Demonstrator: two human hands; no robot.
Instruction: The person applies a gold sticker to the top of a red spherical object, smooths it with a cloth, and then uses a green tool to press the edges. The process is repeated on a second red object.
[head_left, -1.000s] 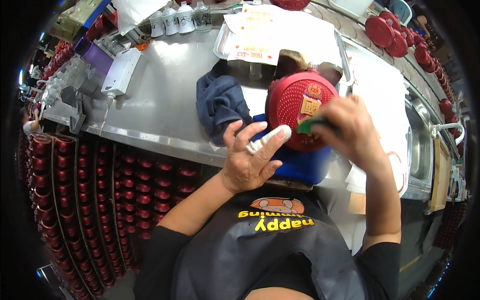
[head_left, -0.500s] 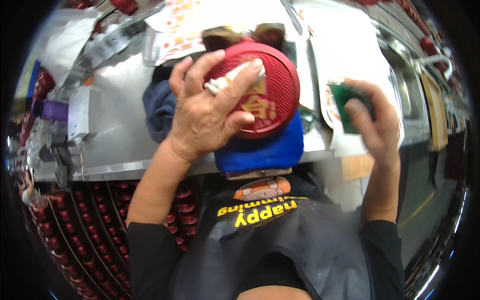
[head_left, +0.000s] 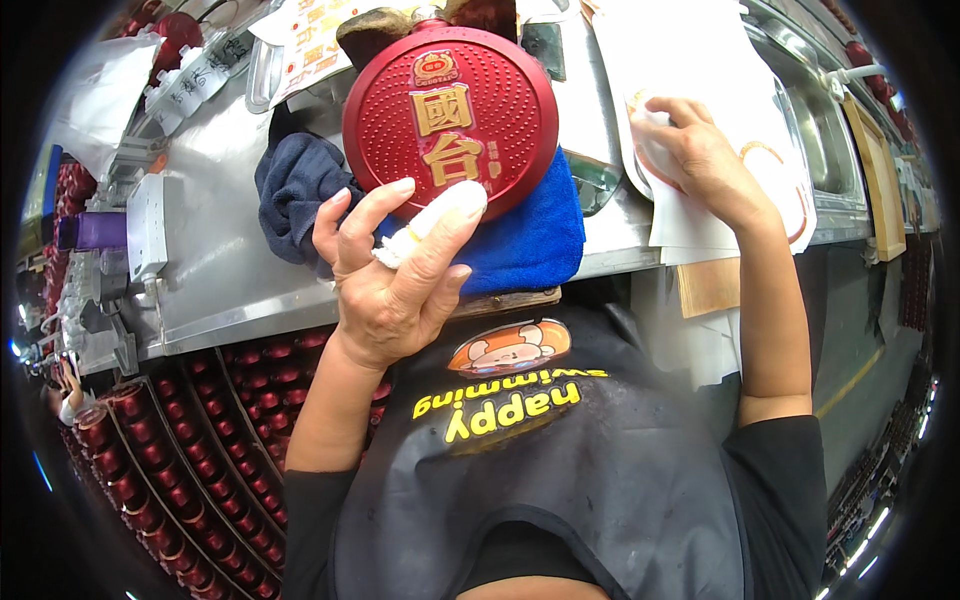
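Hands [head_left: 385,285] have shifted, the right one [head_left: 705,165] partly hiding something white [head_left: 652,118].

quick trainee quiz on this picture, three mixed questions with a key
1. What colour is the towel beneath the red disc? a) green b) blue c) yellow
2. True or false: the right hand is touching the red disc.
3. Which hand has a white wrap on a finger?

Key: 1. b, blue. 2. False: it is over the white paper. 3. The left hand.
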